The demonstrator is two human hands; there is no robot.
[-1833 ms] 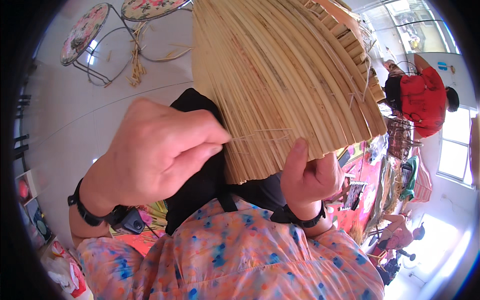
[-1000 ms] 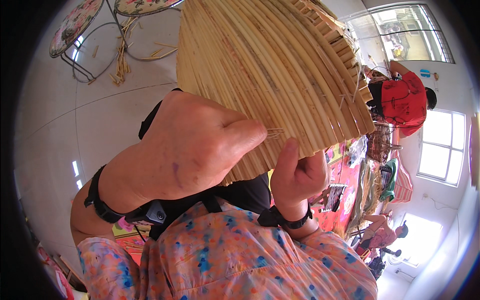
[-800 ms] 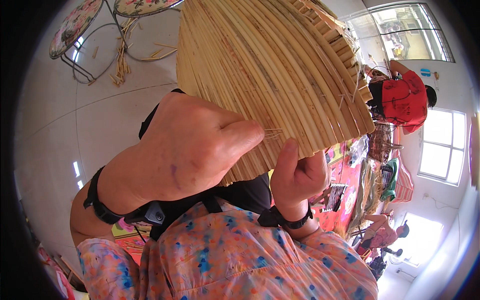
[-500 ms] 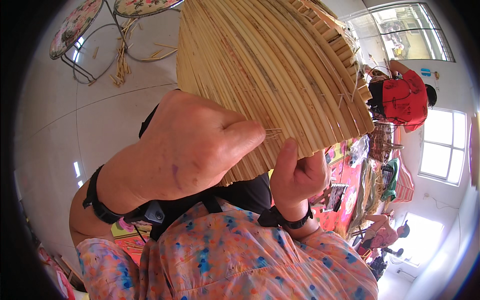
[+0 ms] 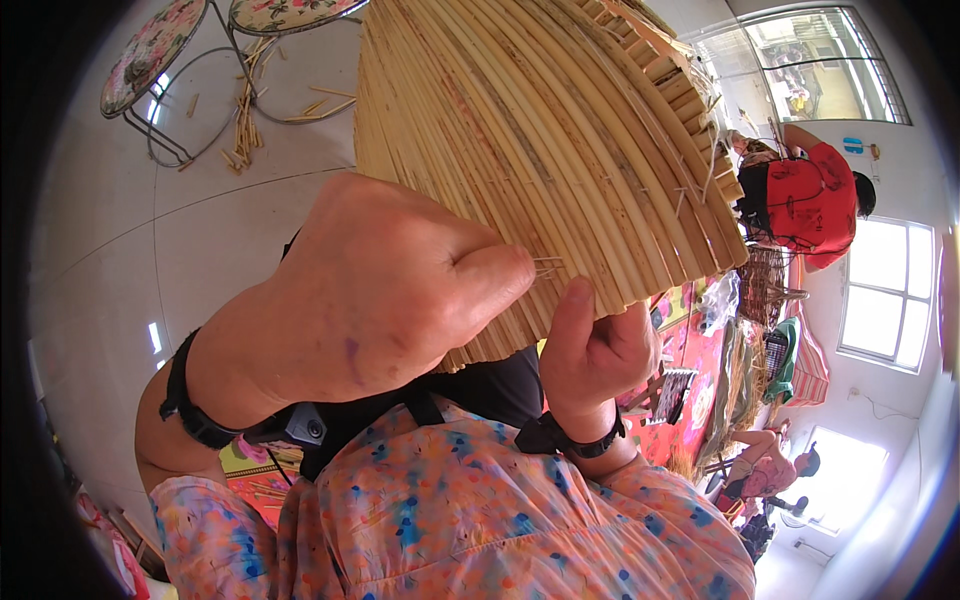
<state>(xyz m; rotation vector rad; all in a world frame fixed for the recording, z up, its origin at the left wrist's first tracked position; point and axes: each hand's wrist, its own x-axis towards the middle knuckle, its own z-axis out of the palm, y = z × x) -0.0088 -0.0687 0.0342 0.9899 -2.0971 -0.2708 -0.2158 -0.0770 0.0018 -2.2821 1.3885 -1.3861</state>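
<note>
A fan-shaped sheet of pale straw-coloured stalks (image 5: 540, 130), stitched side by side, fills the upper middle. Thin pale strands (image 5: 548, 266) cross it near its lower part. My left hand (image 5: 380, 300) is closed against the lower left of the sheet, thumb and finger pinched where the strands emerge; its fingertips are mostly hidden under the hand. My right hand (image 5: 600, 350) grips the sheet's lower edge, thumb on the front face and fingers curled at the edge.
Two floral-seated metal chairs (image 5: 145, 62) and scattered straw offcuts (image 5: 244, 135) are on the tiled floor. At right are a person in red (image 5: 812, 205), another in pink (image 5: 775, 470), a wicker basket (image 5: 765, 280) and a red floral surface (image 5: 672, 420).
Since the oldest frame, my left hand has moved right onto the sheet, covering more of its lower left and the strands, and the view has shifted slightly. Over the last second little has changed.
</note>
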